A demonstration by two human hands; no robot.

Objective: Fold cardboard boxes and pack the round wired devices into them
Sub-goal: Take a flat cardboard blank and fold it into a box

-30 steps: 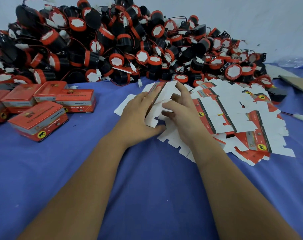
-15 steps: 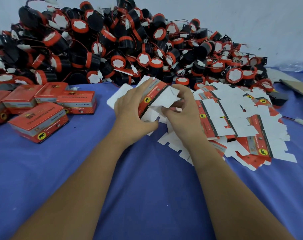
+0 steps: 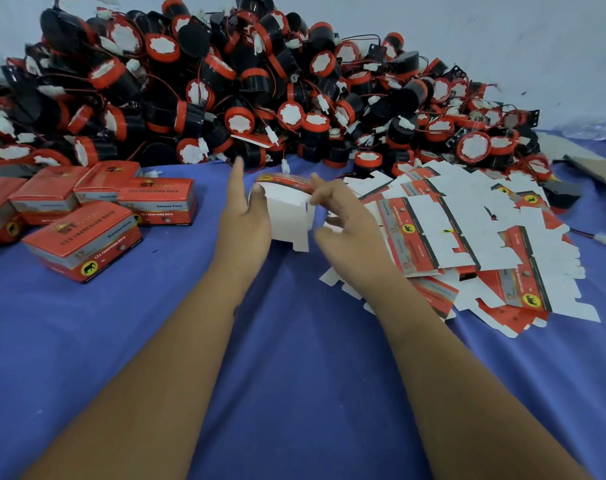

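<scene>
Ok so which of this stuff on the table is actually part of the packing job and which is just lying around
Part of the job:
box blank being folded, in left hand and right hand
flat box blanks
pile of round wired devices
finished boxes

Lying about:
plastic bottle
brown cardboard sheet

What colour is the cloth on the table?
The cloth is plain blue-purple, clearest in the head view.

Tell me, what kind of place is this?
Likely a small hand-packing workstation: a heap of round wired devices, flat box blanks and finished boxes on a blue-covered table.
</scene>
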